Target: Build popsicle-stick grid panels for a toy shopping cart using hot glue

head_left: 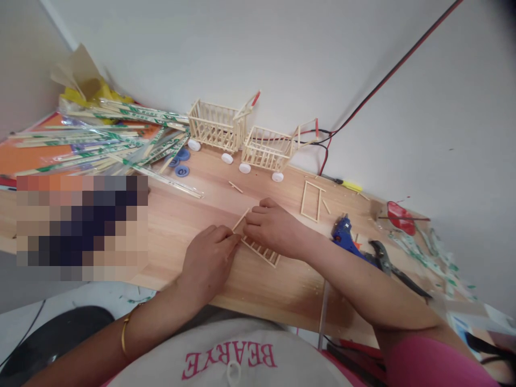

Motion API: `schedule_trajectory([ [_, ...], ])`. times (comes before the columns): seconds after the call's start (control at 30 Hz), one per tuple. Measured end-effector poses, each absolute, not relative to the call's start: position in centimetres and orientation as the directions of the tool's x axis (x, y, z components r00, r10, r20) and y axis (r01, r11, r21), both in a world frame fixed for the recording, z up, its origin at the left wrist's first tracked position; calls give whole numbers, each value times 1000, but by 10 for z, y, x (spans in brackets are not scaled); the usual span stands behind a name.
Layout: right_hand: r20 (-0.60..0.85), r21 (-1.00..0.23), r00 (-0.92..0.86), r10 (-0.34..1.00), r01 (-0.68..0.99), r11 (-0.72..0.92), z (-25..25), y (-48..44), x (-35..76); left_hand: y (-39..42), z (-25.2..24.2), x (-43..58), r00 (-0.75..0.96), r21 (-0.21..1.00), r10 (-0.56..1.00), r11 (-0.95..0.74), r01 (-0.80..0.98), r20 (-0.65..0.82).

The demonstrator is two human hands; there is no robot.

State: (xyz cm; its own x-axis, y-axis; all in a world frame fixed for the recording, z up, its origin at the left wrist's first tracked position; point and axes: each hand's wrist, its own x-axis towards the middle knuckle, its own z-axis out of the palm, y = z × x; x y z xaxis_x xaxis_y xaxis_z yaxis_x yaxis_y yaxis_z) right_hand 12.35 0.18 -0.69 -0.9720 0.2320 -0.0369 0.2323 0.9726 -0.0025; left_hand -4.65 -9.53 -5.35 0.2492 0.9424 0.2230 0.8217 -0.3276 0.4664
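A small slatted frame of thin wooden sticks [262,253] lies on the wooden table, partly covered by my hands. At its left corner, my left hand [209,260] pinches with thumb and forefinger. My right hand [276,228] reaches over the top of the frame, fingers curled down onto the sticks; its fingertips are partly hidden. One stick [241,220] sticks out beyond the fingers toward the upper left. Behind my hands stand two miniature shopping carts, a larger one [215,126] and a smaller one [268,148], both built from sticks with white wheels and red handles.
Chopsticks in plastic wrappers [121,137] are heaped at the left, near blue rings [182,171]. Right of my hands lie a rectangular stick frame [311,201], a blue glue gun [342,231], and black-handled pliers or cutters [397,269]. A yellow marker [350,186] rests by the wall.
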Motion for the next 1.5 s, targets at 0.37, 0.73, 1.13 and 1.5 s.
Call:
schedule_trajectory([
  [0.37,-14,-59,-965,262,263,963,-3,6,129,-95,-54,-43,211,433,948,-298,851,238],
  [0.73,-138,-312,-664,735,734,604,5,-12,176,-96,-50,-46,158,544,959,-264,796,234],
  [1.13,-275,-283,-503,819,857,431,5,-12,151,-81,-34,-59,132,632,968,-239,737,212],
  [1.5,-176,-264,-498,849,855,446,11,-15,144,-71,-34,-62,-84,896,997,36,442,1],
])
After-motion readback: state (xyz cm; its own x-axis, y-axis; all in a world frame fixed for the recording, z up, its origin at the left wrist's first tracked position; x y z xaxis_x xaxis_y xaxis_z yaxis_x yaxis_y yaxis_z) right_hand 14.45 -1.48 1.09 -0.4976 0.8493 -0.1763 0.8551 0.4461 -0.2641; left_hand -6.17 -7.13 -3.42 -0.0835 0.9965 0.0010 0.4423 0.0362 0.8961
